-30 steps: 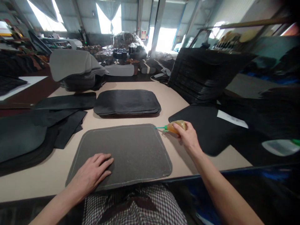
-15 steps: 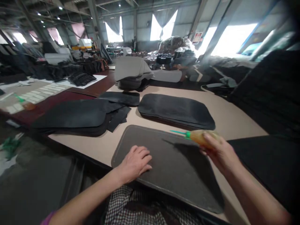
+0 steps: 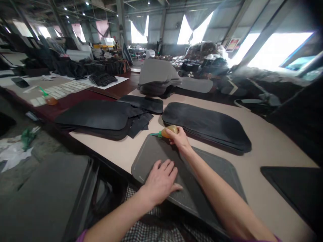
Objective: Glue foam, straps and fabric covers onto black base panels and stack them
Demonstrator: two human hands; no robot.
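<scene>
A dark grey rounded panel (image 3: 214, 164) lies flat on the table in front of me, a pale line running close to its edge. My left hand (image 3: 161, 179) rests on its near left part, palm down with the fingers spread. In my right hand (image 3: 179, 138) is a squeeze bottle (image 3: 169, 131) of amber liquid, gripped round its body. Its green nozzle points left and is at the panel's far left corner. Whether the tip touches the panel I cannot tell. My right forearm crosses over the panel and hides part of it.
Behind the panel lies a stack of black rounded pieces (image 3: 204, 122); another black stack (image 3: 98, 116) is at left with loose scraps. Grey sheets (image 3: 158, 72) are piled farther back. A second squeeze bottle (image 3: 51, 99) stands far left. A black panel (image 3: 297, 185) lies at right.
My right hand has carried the bottle leftward from the panel's far right side to its far left corner. My left hand stays on the panel. The view has turned slightly left.
</scene>
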